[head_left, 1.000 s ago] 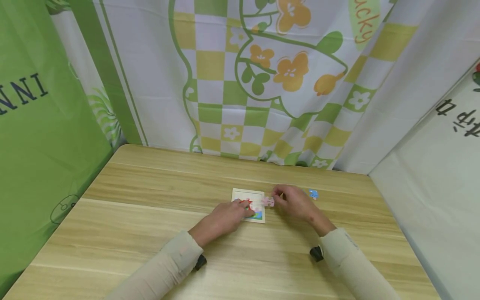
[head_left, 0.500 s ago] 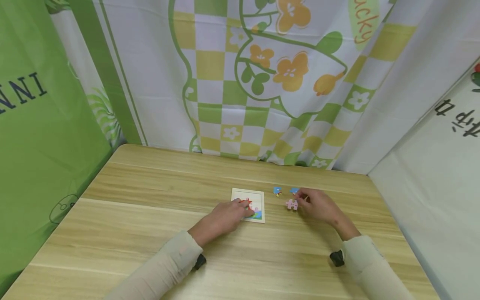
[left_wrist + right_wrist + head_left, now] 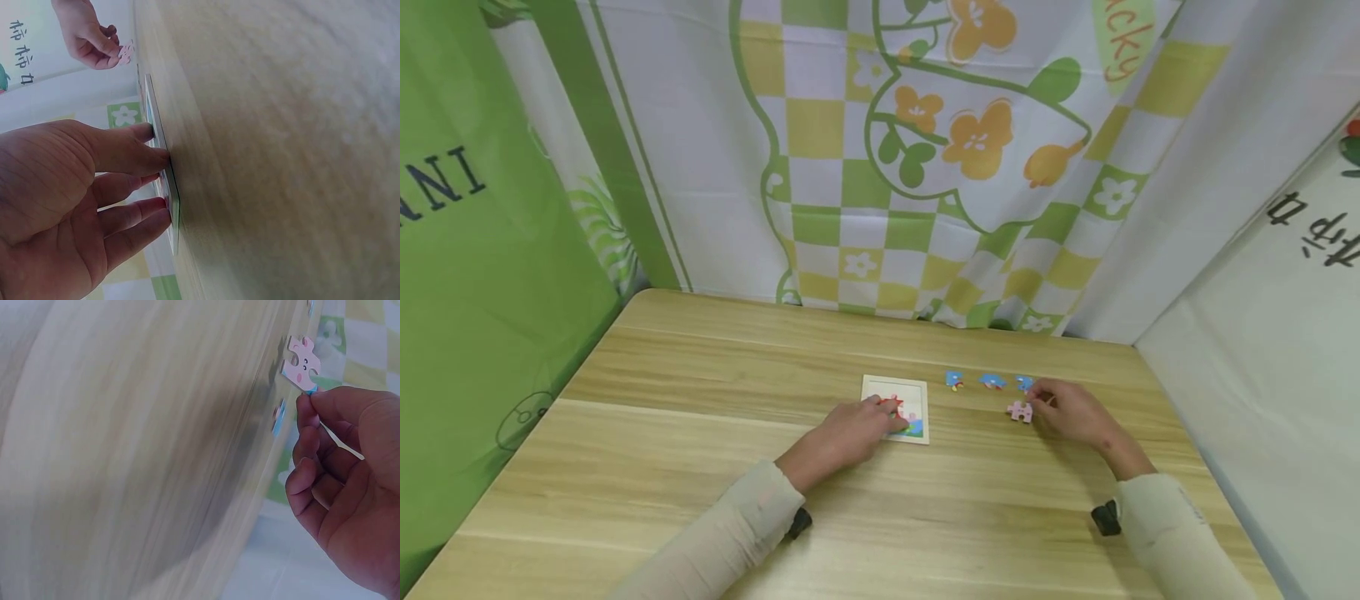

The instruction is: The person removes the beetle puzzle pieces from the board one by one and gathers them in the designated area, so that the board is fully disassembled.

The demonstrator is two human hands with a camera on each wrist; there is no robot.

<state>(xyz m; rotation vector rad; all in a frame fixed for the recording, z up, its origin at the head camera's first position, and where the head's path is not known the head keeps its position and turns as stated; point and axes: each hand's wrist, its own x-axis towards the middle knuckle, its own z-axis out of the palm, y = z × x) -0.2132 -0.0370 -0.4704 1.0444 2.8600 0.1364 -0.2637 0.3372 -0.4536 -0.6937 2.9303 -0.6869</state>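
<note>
Between thumb and index finger, my right hand (image 3: 1071,412) pinches a pink jigsaw piece (image 3: 1019,411) with a cartoon face and a blue edge (image 3: 300,365). The piece is held clear of the tabletop, near the right end of a row of blue jigsaw pieces. My left hand (image 3: 846,435) rests its fingertips and thumb on a small wooden puzzle board (image 3: 926,404) with a pale frame. Red, green and blue picture parts show in the board's lower half, partly hidden by the fingers; its upper part is bare. In the left wrist view the fingers (image 3: 140,231) press on the board's face.
Three blue pieces lie in a row right of the board: a left one (image 3: 953,379), a middle one (image 3: 992,381) and a right one (image 3: 1023,382) partly behind the right hand. The wooden table (image 3: 700,375) ends at a patterned curtain (image 3: 880,225).
My right hand has moved right with the pink piece, from beside the board to past the middle blue piece, uncovering blue pieces behind it. The left hand has stayed on the board.
</note>
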